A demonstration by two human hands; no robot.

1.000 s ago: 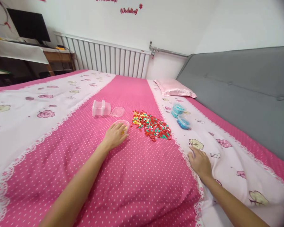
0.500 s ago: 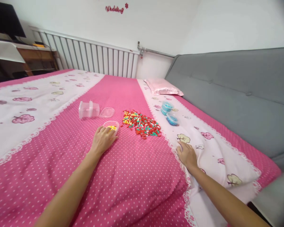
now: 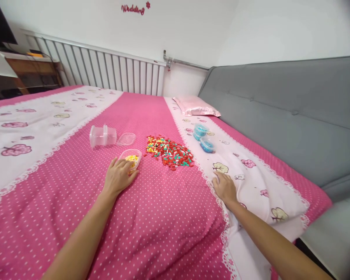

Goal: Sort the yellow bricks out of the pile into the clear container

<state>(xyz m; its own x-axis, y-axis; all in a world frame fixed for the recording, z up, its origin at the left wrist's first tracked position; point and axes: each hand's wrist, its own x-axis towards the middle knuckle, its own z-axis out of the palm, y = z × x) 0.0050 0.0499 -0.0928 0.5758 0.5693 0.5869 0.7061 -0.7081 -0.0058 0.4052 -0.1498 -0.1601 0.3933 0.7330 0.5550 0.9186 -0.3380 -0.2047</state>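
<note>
My left hand [image 3: 119, 177] curls round the near side of a small clear plastic container [image 3: 139, 154], thumb and fingers at its rim. Yellow and white small pieces [image 3: 132, 158] lie inside, partly hidden by my fingers. Right of it is a spread pile of small red, yellow, green and white pieces [image 3: 172, 153]. My right hand [image 3: 225, 187] rests on the white strip of the bedcover, fingers loosely apart and nothing visible in them.
Stacked clear containers lie sideways [image 3: 103, 136] at the left, near a loose clear lid [image 3: 126, 139]. Lidded tubs with blue contents [image 3: 200, 131] stand beyond my right hand. A pink pillow [image 3: 195, 105] and grey padded headboard [image 3: 286, 97] are farther off.
The whole view has shifted, with things sitting farther left. My left hand has drawn back slightly, showing more of the yellow pieces. My right hand stays on the bedcover.
</note>
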